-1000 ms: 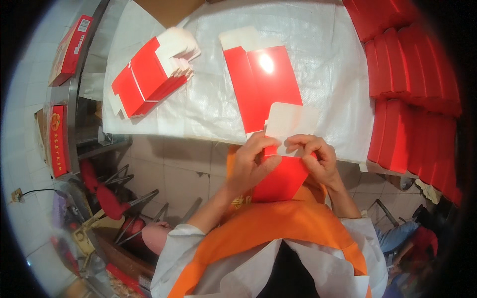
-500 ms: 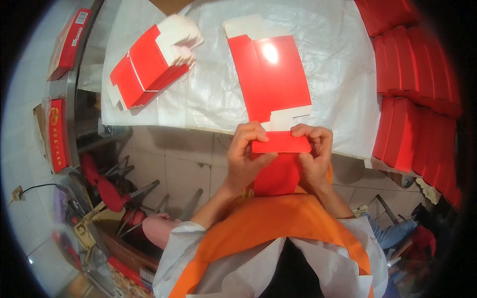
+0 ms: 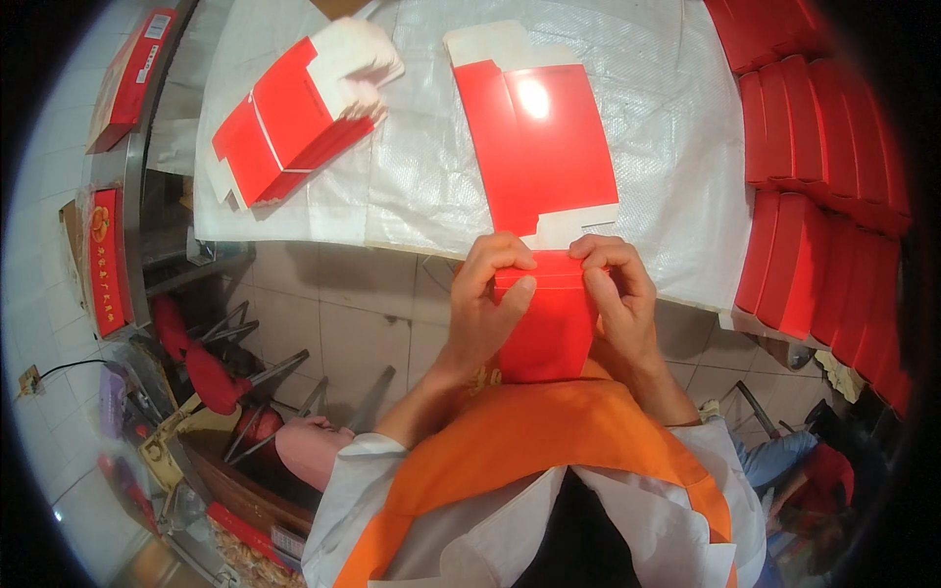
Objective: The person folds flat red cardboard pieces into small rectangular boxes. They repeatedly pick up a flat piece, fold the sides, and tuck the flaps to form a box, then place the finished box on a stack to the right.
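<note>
A bundle of flat red carton blanks (image 3: 294, 122), white flaps fanned at its far end, lies near the left edge of the worktop (image 3: 667, 176), which is covered with a white woven sheet. Compared with a second ago the bundle sits in the same place.

At the middle of the worktop's near edge a single flat red blank (image 3: 537, 142) is laid out, its white flaps at the far end and at the near edge. It was in that spot a second ago as well.

The red carton (image 3: 544, 318) being worked is held just off the near edge of the worktop, above the tiled floor and close to the body. A second ago its white end flap stood open above the fingers; half a second ago it was partly down; now no white shows and the top edge is red and folded flat. Judged from this, the end flap has been tucked in and that end of the carton is closed.

The left hand (image 3: 490, 304) is wrapped around the carton's left side, thumb pressed on the front face under the folded edge. The right hand (image 3: 618, 294) is closed on the right top corner, fingers curled over the fold.

Along the right edge of the worktop, made-up red cartons (image 3: 814, 196) are stacked in rows.
</note>
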Demonstrator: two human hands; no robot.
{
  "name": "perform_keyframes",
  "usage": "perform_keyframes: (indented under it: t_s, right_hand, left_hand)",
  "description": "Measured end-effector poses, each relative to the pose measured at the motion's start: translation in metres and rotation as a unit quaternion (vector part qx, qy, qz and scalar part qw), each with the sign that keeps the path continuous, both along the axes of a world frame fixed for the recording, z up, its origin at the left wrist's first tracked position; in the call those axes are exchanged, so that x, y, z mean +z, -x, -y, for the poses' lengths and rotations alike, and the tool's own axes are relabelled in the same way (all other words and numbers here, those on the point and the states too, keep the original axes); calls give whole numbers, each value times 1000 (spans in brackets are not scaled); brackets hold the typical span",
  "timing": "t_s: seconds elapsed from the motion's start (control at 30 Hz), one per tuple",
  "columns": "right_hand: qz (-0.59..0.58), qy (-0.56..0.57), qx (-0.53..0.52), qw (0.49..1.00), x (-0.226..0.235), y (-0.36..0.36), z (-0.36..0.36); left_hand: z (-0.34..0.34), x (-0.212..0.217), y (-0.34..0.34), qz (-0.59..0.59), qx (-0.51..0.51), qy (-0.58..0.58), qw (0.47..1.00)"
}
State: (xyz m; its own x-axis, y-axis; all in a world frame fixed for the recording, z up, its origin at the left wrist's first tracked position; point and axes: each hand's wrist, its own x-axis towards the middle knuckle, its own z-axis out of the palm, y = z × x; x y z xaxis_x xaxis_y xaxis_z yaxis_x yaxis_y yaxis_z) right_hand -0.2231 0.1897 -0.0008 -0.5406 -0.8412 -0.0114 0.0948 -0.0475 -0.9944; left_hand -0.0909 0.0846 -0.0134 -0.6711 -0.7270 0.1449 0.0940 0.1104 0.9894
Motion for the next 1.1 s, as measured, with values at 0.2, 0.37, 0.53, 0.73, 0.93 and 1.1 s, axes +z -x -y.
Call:
perform_keyframes:
  t_s: [0.2, 0.37, 0.53, 0.73, 0.93, 1.1]
  right_hand:
    - [-11, 11, 2, 1000, -10, 2, -5]
    - [-127, 12, 75, 989, -11, 8, -13]
    - [-133, -13, 120, 984, -4, 22, -20]
    - [-167, -198, 205, 944, 60, 63, -39]
    - [-32, -105, -210, 972, 78, 64, -116]
    - [178, 77, -526, 828, 87, 65, -171]
  left_hand:
    - [1, -7, -1, -17, -6, 66, 998]
    - [-6, -15, -11, -14, 25, 110, 994]
    - [-12, -3, 0, 33, 30, 91, 995]
    - [-14, 28, 24, 54, -121, -40, 990]
    - [-3, 71, 81, -120, -110, 44, 986]
    - [-9, 60, 83, -70, -104, -26, 992]
